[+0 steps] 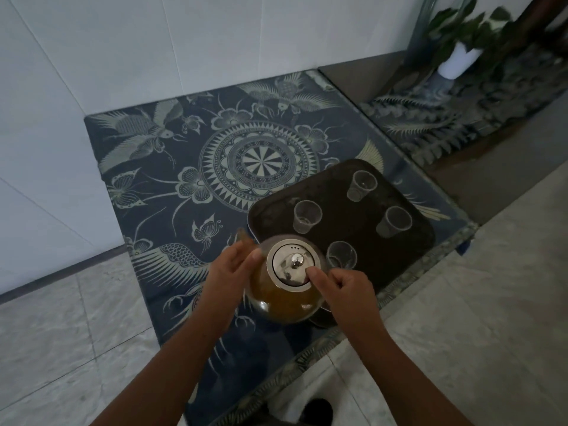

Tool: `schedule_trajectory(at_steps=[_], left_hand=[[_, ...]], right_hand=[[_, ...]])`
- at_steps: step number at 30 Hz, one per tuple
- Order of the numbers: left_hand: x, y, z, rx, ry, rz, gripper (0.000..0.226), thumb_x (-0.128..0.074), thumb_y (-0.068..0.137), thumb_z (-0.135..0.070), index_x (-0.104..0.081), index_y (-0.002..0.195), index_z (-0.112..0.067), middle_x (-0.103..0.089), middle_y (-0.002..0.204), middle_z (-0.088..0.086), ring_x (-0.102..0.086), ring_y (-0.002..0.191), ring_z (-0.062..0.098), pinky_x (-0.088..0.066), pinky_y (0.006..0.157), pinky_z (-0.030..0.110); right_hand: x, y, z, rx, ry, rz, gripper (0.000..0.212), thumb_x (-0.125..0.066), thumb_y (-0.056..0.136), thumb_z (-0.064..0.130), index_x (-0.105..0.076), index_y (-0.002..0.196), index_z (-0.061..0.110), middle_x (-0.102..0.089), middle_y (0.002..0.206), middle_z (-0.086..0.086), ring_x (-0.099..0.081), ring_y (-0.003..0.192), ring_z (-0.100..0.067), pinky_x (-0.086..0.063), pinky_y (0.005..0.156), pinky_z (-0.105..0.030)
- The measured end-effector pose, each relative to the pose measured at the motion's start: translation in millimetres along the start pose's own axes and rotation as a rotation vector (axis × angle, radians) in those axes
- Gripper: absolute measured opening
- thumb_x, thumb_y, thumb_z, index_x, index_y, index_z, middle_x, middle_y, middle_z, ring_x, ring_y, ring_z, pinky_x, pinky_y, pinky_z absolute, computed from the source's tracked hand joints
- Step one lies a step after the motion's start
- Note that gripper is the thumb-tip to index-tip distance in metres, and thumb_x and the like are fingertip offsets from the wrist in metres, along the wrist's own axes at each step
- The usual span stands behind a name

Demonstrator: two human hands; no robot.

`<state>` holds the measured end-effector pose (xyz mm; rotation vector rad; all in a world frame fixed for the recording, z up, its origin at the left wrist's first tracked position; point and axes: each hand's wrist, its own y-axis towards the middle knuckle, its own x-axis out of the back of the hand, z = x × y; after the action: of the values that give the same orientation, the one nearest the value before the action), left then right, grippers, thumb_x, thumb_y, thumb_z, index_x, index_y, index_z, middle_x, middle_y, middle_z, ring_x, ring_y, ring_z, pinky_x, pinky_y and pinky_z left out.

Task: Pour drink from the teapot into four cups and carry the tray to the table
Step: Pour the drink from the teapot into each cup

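Note:
A round glass teapot (285, 299) full of amber drink, with a metal lid (293, 262), is at the table's near edge, just in front of the dark tray (347, 229). Its spout (243, 236) points to the far left. My left hand (227, 272) cups the pot's left side below the spout, thumb on the glass. My right hand (347, 287) holds the pot's right side with its thumb pressed on the lid's rim; the handle is hidden under it. Several clear plastic cups stand on the tray, among them a near cup (341, 255), a left cup (307, 216) and a far cup (362, 185); they look empty.
The low table (172, 167) has a dark blue patterned top and stands in a corner against white walls. A second patterned surface at the right carries a potted plant (461, 53). Pale tiled floor (491, 302) lies in front and to the left.

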<state>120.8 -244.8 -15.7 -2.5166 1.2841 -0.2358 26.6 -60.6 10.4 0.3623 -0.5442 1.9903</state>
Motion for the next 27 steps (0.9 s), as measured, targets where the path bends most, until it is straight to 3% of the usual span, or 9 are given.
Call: schedule_trajectory(at_steps=[6, 9, 11, 14, 16, 20, 27], left_hand=[[-28, -5, -21, -0.085, 0.026, -0.016, 0.037, -0.062, 0.097, -0.037, -0.069, 0.126, -0.017, -0.079, 0.113, -0.002, -0.075, 0.104, 0.012, -0.060, 0.094, 0.035], [-48, -8, -31, -0.086, 0.040, -0.026, 0.046, -0.061, 0.094, -0.044, -0.066, 0.130, -0.016, -0.077, 0.118, 0.001, -0.073, 0.109, 0.015, -0.057, 0.098, 0.038], [-62, -10, -34, -0.103, 0.073, -0.038, 0.036, -0.060, 0.097, -0.041, -0.069, 0.125, -0.021, -0.079, 0.111, -0.007, -0.074, 0.102, 0.005, -0.059, 0.092, 0.032], [-88, -13, -38, -0.111, 0.075, -0.053, 0.034, -0.061, 0.092, -0.050, -0.070, 0.120, -0.032, -0.077, 0.105, -0.023, -0.071, 0.096, -0.008, -0.055, 0.086, 0.026], [-109, -16, -40, -0.101, 0.070, -0.063, 0.044, -0.059, 0.086, -0.058, -0.071, 0.121, -0.033, -0.078, 0.108, -0.020, -0.072, 0.098, -0.006, -0.055, 0.086, 0.028], [-151, -23, -40, -0.111, 0.049, -0.099, 0.034, -0.061, 0.096, -0.046, -0.070, 0.123, -0.027, -0.079, 0.110, -0.011, -0.075, 0.099, 0.001, -0.056, 0.083, 0.027], [-212, -33, -35, -0.056, -0.113, -0.164, 0.066, -0.067, 0.075, -0.061, -0.063, 0.128, -0.021, -0.079, 0.110, -0.005, -0.076, 0.099, 0.008, -0.058, 0.084, 0.031]], right_hand=[[33, 5, 8, 0.027, 0.032, 0.001, 0.069, -0.065, 0.070, 0.064, -0.055, 0.066, -0.004, -0.062, 0.066, -0.023, -0.062, 0.069, -0.047, -0.057, 0.068, -0.059], [56, 10, 5, 0.068, 0.032, 0.008, 0.062, -0.063, 0.066, 0.072, -0.055, 0.056, 0.011, -0.056, 0.053, -0.008, -0.055, 0.051, -0.029, -0.055, 0.061, -0.041], [73, 15, 1, 0.102, 0.023, 0.004, 0.062, -0.059, 0.062, 0.077, -0.053, 0.053, 0.016, -0.050, 0.048, 0.001, -0.047, 0.047, -0.015, -0.047, 0.053, -0.031], [99, 23, -7, 0.144, 0.002, -0.002, 0.062, -0.057, 0.063, 0.077, -0.051, 0.052, 0.017, -0.045, 0.046, 0.003, -0.043, 0.044, -0.010, -0.042, 0.049, -0.026], [118, 29, -14, 0.169, -0.019, 0.009, 0.064, -0.059, 0.066, 0.074, -0.051, 0.052, 0.012, -0.044, 0.045, 0.003, -0.041, 0.044, -0.010, -0.041, 0.049, -0.028], [158, 40, -26, 0.218, -0.057, 0.045, 0.066, -0.062, 0.072, 0.065, -0.050, 0.054, 0.003, -0.043, 0.045, -0.001, -0.040, 0.044, -0.013, -0.041, 0.050, -0.033], [211, 42, -43, 0.253, -0.086, 0.045, 0.054, -0.062, 0.072, 0.066, -0.044, 0.047, 0.022, -0.037, 0.041, 0.009, -0.035, 0.042, -0.006, -0.037, 0.046, -0.022]])
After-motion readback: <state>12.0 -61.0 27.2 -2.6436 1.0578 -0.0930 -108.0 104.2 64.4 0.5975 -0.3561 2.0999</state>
